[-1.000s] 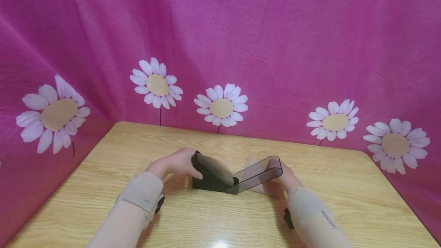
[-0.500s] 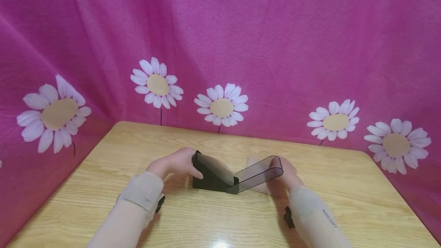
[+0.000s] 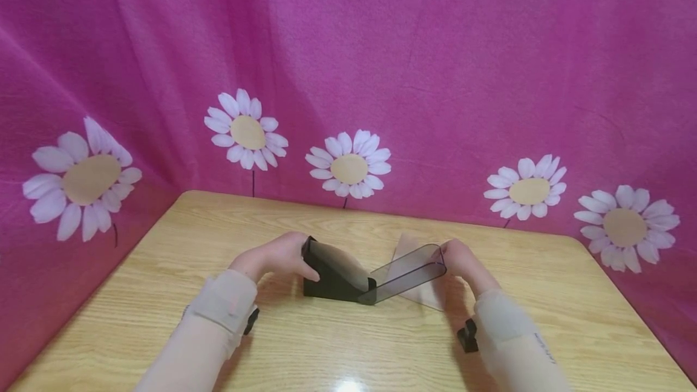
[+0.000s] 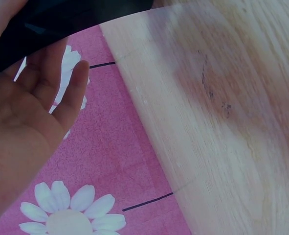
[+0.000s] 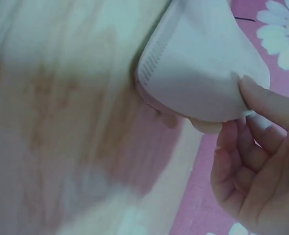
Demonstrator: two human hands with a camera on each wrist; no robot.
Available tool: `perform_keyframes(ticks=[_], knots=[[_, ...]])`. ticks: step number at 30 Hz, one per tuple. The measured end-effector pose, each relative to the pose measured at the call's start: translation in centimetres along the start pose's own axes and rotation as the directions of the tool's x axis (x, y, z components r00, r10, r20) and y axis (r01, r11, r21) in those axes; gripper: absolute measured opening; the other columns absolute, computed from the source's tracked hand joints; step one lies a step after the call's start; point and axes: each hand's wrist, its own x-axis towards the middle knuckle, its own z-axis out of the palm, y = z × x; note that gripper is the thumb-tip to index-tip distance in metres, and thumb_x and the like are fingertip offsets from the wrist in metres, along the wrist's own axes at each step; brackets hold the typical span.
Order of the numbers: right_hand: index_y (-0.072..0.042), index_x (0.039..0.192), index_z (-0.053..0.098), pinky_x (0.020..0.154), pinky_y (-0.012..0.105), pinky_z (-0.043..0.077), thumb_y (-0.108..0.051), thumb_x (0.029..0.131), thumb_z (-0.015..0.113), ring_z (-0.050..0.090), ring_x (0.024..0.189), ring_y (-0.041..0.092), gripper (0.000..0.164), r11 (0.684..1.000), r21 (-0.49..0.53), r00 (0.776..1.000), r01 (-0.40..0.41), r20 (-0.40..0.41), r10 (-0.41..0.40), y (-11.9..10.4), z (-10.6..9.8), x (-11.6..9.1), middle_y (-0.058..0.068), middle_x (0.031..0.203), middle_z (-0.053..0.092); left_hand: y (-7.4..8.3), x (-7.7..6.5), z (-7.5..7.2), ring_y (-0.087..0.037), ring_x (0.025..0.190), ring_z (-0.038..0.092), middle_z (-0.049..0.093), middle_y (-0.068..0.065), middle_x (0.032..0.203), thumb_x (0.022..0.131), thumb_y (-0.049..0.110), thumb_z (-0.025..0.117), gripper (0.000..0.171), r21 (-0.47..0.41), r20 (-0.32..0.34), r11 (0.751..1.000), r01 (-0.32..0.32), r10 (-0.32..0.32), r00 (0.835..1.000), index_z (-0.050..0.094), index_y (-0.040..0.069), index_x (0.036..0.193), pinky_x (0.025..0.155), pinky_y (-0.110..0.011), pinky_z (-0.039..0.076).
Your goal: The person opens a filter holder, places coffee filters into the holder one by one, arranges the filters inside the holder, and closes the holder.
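Observation:
A black box-shaped filter holder (image 3: 334,280) stands on the table, its smoky see-through lid (image 3: 408,276) swung out to the right. Brownish filters show through its sloped top. My left hand (image 3: 278,256) grips the holder's left end, thumb on the near side; in the left wrist view, fingers reach behind the dark holder (image 4: 80,17). Behind the lid, my right hand (image 3: 461,259) pinches a pale paper coffee filter (image 5: 203,63) by its rounded edge between thumb and fingers. That filter has a crimped seam, and the lid partly covers it in the head view.
The wooden table (image 3: 305,349) reaches back to a magenta cloth (image 3: 435,77) printed with white daisies, which hangs behind and at both sides. Both wrists wear pale bands with small black camera mounts (image 3: 468,336).
My right hand and wrist have shifted right, and the coffee filter has tilted up and moved slightly back. The left hand, the holder and the lid have stayed put.

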Motion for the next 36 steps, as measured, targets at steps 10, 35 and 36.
perform_keyframes(ticks=[10,35,36], knots=[[-0.004,0.067,0.057,0.054,0.027,0.045,-0.001,0.081,0.050,0.052,0.060,0.009,0.015,0.959,0.204,0.976,-0.198,0.133,0.173,-13.9,-7.9,-7.0,-0.007,0.058,0.052,-0.1,0.0,0.0,-0.012,0.065,0.042,0.045,0.002,0.068,0.069,0.017,0.082,0.031,-0.005,0.001,1.000,0.016,-0.016,1.000,0.054,0.008,0.078,0.059,-0.026,0.038],[0.006,0.089,0.065,0.057,0.027,0.043,-0.019,0.085,0.066,0.045,0.065,0.011,0.025,0.957,0.229,0.984,-0.177,0.020,0.178,-14.7,-11.2,-7.8,-0.006,0.065,0.050,-0.1,0.2,0.1,-0.012,0.068,0.044,0.049,0.002,0.071,0.069,0.017,0.082,0.029,-0.017,0.005,1.000,0.005,-0.005,1.000,0.057,0.008,0.081,0.063,-0.026,0.040],[0.006,0.091,0.065,0.058,0.027,0.043,-0.020,0.085,0.066,0.045,0.067,0.011,0.026,0.956,0.232,0.983,-0.179,0.018,0.180,-14.8,-11.3,-7.9,-0.005,0.068,0.053,-0.1,0.2,0.0,-0.012,0.068,0.044,0.049,0.002,0.072,0.069,0.017,0.082,0.029,-0.018,0.004,1.000,0.004,-0.004,1.000,0.057,0.008,0.081,0.063,-0.026,0.040]])
